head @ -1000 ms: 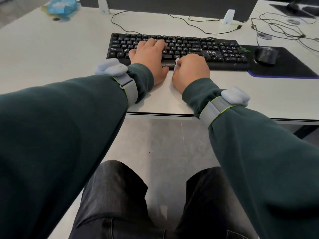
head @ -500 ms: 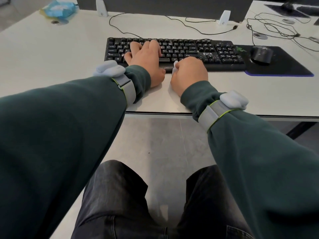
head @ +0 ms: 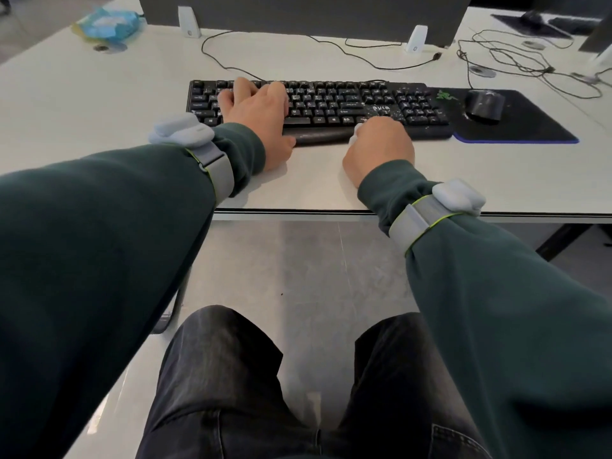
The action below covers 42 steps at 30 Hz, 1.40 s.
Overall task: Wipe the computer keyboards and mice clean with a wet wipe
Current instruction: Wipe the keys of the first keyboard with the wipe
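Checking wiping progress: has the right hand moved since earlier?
Yes. The right hand, gripping the wet wipe, has slid rightward along the keyboard, toward the mouse.

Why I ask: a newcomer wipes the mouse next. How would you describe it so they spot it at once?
On the white desk, look just right of the black keyboard to the black mouse pad with a blue edge. The mouse sits on it: a rounded black lump, unlike the flat pad and keyboard.

Wet wipe mostly beneath right hand.
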Each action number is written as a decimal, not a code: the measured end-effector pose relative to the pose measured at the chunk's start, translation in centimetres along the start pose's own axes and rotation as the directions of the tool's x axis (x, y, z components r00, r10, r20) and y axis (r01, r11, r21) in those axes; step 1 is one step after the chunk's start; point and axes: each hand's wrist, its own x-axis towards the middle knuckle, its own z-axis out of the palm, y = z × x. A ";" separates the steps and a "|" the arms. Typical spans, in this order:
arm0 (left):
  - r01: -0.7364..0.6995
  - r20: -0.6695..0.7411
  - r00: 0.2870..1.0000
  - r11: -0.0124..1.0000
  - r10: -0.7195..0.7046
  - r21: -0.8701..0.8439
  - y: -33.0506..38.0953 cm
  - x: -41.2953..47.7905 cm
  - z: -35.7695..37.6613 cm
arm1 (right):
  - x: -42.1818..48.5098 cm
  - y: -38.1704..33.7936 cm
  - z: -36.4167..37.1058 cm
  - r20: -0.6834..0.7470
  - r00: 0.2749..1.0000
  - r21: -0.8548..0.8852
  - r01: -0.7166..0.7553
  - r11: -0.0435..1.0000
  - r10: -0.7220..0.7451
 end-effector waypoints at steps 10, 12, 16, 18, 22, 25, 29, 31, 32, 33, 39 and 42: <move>-0.127 -0.011 0.992 0.989 0.128 0.073 3.6 -0.4 1.3 | 0.7 2.0 -0.9 0.027 0.997 0.010 -0.078 0.997 0.078; -0.157 0.037 0.987 0.983 0.154 0.094 4.8 0.3 1.6 | 0.4 2.7 -1.0 0.003 0.998 -0.004 -0.068 0.998 0.068; -0.222 0.131 0.970 0.965 0.205 0.139 6.9 2.5 1.8 | 0.3 3.2 -0.5 -0.018 1.000 0.029 0.009 1.000 -0.009; -0.223 0.162 0.966 0.964 0.200 0.145 7.4 2.9 2.1 | 1.1 3.8 -0.2 0.005 0.997 0.020 -0.078 0.997 0.078; -0.218 0.150 0.969 0.967 0.198 0.131 8.6 2.7 3.2 | 0.7 4.1 0.2 -0.076 0.997 0.055 0.028 0.998 -0.024; -0.228 0.155 0.966 0.966 0.209 0.120 8.9 2.6 3.3 | 1.3 4.9 0.2 -0.036 0.999 -0.037 -0.011 0.999 0.010; -0.257 0.198 0.952 0.960 0.233 0.110 9.7 3.0 3.1 | 1.8 7.2 -0.4 -0.017 0.993 -0.007 -0.117 0.993 0.117; -0.264 0.200 0.950 0.960 0.241 0.096 10.4 3.1 3.3 | 1.2 7.3 -0.5 -0.032 0.999 0.019 -0.035 0.999 0.035; -0.264 0.199 0.950 0.960 0.242 0.095 10.6 3.0 3.4 | 0.8 7.0 -0.5 -0.029 1.000 0.025 0.001 1.000 0.000; -0.264 0.200 0.950 0.960 0.241 0.096 10.8 3.0 3.5 | 0.5 6.9 -0.5 -0.026 1.000 0.025 0.016 1.000 -0.015; -0.264 0.213 0.948 0.959 0.238 0.105 10.8 3.1 3.6 | 1.1 7.0 -0.3 -0.062 0.989 0.088 -0.128 0.988 0.134; -0.261 0.231 0.945 0.959 0.230 0.113 11.0 3.2 3.5 | 0.6 6.7 -0.4 -0.055 0.998 0.056 -0.038 0.998 0.041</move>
